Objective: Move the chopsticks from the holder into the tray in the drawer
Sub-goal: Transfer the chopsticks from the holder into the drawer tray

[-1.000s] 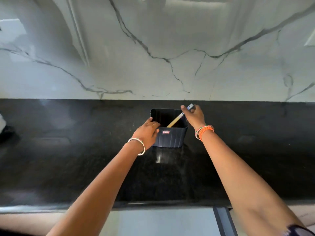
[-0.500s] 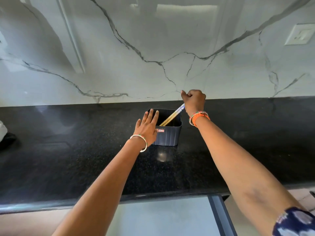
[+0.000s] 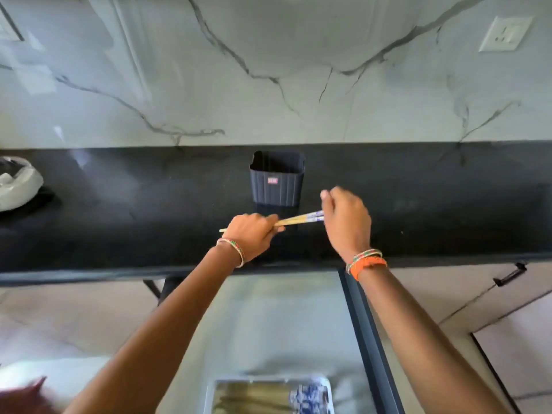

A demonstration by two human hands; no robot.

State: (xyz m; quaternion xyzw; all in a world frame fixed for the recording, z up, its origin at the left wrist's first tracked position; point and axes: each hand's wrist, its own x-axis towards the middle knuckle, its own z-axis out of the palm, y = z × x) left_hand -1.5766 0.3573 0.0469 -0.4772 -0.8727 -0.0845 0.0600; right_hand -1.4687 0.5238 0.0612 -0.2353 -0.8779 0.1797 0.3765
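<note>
The dark ribbed holder [image 3: 277, 182] stands on the black counter near the wall, and I see nothing sticking out of it. In front of it, wooden chopsticks [image 3: 298, 220] with blue-patterned ends lie level above the counter. My left hand [image 3: 252, 234] is closed around their plain end. My right hand [image 3: 346, 222] pinches the patterned end. Below, in the open drawer, a white tray [image 3: 270, 383] holds several more chopsticks with the same blue ends.
The black counter [image 3: 119, 222] runs left to right under a marble wall. A grey crumpled bag [image 3: 16, 183] lies at the far left. The drawer's dark right side rail [image 3: 366, 330] runs toward me. A cabinet handle [image 3: 509, 274] and a wall socket [image 3: 504, 34] are on the right.
The chopsticks have come out of the holder and now lie level in front of it. My left hand left the holder and closed on them. The view tilted down onto the drawer.
</note>
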